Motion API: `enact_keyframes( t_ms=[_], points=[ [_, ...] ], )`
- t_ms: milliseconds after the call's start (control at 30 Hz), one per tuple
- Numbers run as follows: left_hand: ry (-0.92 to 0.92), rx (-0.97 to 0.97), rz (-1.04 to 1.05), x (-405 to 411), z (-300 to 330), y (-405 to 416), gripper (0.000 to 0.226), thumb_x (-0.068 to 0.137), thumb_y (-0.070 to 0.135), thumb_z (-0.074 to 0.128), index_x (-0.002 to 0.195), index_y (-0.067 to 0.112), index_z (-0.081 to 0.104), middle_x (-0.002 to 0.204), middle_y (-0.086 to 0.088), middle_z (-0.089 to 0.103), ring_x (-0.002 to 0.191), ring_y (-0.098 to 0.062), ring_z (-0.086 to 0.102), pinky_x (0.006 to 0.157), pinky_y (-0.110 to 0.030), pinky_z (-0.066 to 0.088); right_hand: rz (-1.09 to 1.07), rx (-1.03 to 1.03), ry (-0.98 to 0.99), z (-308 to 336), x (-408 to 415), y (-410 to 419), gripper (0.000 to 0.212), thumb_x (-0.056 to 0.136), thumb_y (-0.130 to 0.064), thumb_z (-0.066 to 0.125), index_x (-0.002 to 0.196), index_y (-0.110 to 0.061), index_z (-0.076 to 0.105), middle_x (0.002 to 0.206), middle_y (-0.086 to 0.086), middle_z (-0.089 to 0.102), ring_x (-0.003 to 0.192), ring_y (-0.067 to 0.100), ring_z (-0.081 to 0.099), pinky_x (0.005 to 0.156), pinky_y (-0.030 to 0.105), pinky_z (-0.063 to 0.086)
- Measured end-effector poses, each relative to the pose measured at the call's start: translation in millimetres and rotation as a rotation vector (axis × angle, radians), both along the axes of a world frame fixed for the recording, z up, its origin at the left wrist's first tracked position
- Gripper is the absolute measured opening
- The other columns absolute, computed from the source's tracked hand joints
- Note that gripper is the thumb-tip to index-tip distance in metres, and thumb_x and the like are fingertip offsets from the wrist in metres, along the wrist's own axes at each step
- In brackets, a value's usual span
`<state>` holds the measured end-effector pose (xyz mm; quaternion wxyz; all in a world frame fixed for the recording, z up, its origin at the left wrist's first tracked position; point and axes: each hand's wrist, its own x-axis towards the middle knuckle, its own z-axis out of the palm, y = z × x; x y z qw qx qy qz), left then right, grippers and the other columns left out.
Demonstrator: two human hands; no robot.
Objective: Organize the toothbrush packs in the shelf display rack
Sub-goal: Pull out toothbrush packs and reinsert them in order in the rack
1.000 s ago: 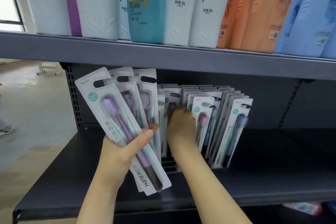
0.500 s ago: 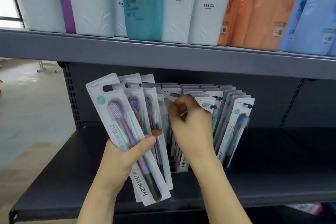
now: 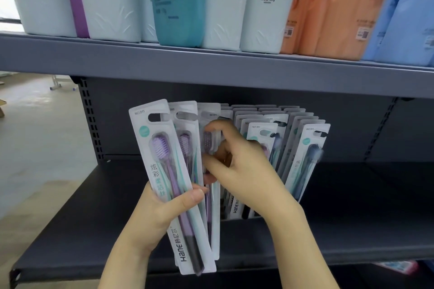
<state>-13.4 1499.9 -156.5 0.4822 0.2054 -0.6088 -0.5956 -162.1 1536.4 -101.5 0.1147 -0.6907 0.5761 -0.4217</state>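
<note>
Three purple toothbrush packs (image 3: 171, 185) fan out in the left hand (image 3: 155, 213), thumb clamped across them. Right hand (image 3: 244, 171) pinches the rearmost pack's blister. Behind, racked packs (image 3: 305, 157) stand on the dark shelf (image 3: 352, 218); bottles (image 3: 223, 2) line the upper shelf (image 3: 211, 68).

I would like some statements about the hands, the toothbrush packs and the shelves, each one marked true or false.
1. The left hand holds a fan of purple toothbrush packs. True.
2. The right hand hangs open and touches nothing. False: its fingers pinch one purple pack beside the fan.
3. More toothbrush packs stand upright in a display rack on the lower shelf. True.
4. The upper shelf carries only toothbrushes. False: it carries bottles in white, teal, orange and blue.
5. The front pack in the fan is printed "NO.911". True.
</note>
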Motion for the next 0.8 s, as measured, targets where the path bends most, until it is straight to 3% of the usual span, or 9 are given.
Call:
enact_keyframes(
  t_ms=[100, 233, 367, 433, 500, 633, 800],
  points=[
    [-0.014, -0.004, -0.036, -1, -1, 0, 0.05, 0.041, 0.055, 0.087, 0.072, 0.018, 0.078, 0.095, -0.004, 0.075, 0.097, -0.017, 0.07, 0.076, -0.02, 0.054, -0.095, -0.056, -0.031, -2, -3, -3, 0.018, 0.09, -0.034, 0.057, 0.098, -0.034, 0.041, 0.058, -0.001, 0.059, 0.054, 0.005, 0.054, 0.052, 0.017, 0.042],
    [-0.077, -0.001, -0.002, -1, 0, -1, 0.033, 0.041, 0.037, 0.084, 0.069, 0.023, 0.077, 0.088, 0.0, 0.076, 0.09, -0.012, 0.071, 0.072, -0.018, 0.054, -0.195, -0.114, -0.028, -2, 2, -3, 0.015, 0.093, -0.036, 0.052, 0.088, -0.023, 0.046, 0.056, -0.006, 0.053, 0.056, 0.002, 0.053, 0.048, 0.015, 0.037],
    [-0.089, -0.027, -0.027, 1, 2, -1, 0.02, 0.05, 0.031, 0.074, 0.068, 0.022, 0.077, 0.088, 0.002, 0.076, 0.091, -0.012, 0.071, 0.072, -0.016, 0.053, -0.263, -0.105, -0.046, 1, 4, -1, 0.022, 0.089, -0.039, 0.054, 0.084, -0.018, 0.049, 0.052, -0.005, 0.053, 0.057, -0.002, 0.054, 0.061, 0.02, 0.04],
    [-0.11, -0.045, -0.069, 3, 3, -1, 0.021, 0.053, 0.029, 0.075, 0.07, 0.018, 0.077, 0.094, -0.002, 0.076, 0.097, -0.016, 0.07, 0.075, -0.019, 0.054, -0.278, -0.083, -0.024, 2, 3, -2, 0.028, 0.087, -0.042, 0.055, 0.079, -0.016, 0.051, 0.053, -0.006, 0.052, 0.057, 0.006, 0.053, 0.07, 0.029, 0.044],
    [-0.14, -0.051, -0.098, 7, 4, -1, 0.021, 0.054, 0.029, 0.075, 0.07, 0.017, 0.077, 0.096, -0.004, 0.075, 0.099, -0.017, 0.069, 0.076, -0.02, 0.054, -0.28, -0.08, 0.009, 3, 0, -2, 0.03, 0.084, -0.043, 0.059, 0.074, -0.016, 0.052, 0.056, -0.005, 0.052, 0.059, 0.013, 0.051, 0.064, 0.029, 0.043],
    [-0.242, -0.044, -0.176, 11, 5, 0, 0.024, 0.055, 0.03, 0.076, 0.074, 0.016, 0.077, 0.1, 0.001, 0.075, 0.102, -0.014, 0.068, 0.078, -0.019, 0.053, -0.273, -0.025, 0.134, 6, -6, -1, 0.03, 0.081, -0.041, 0.062, 0.07, -0.015, 0.051, 0.06, -0.004, 0.05, 0.058, 0.01, 0.045, 0.051, 0.022, 0.035],
    [-0.276, -0.046, -0.182, 8, 3, 1, 0.027, 0.057, 0.03, 0.076, 0.079, 0.014, 0.076, 0.104, 0.002, 0.074, 0.104, -0.013, 0.067, 0.081, -0.02, 0.053, -0.267, 0.085, 0.167, 13, -10, 4, 0.034, 0.087, -0.036, 0.054, 0.076, -0.005, 0.056, 0.069, 0.011, 0.062, 0.068, 0.026, 0.061, 0.06, 0.029, 0.048]
  ],
)
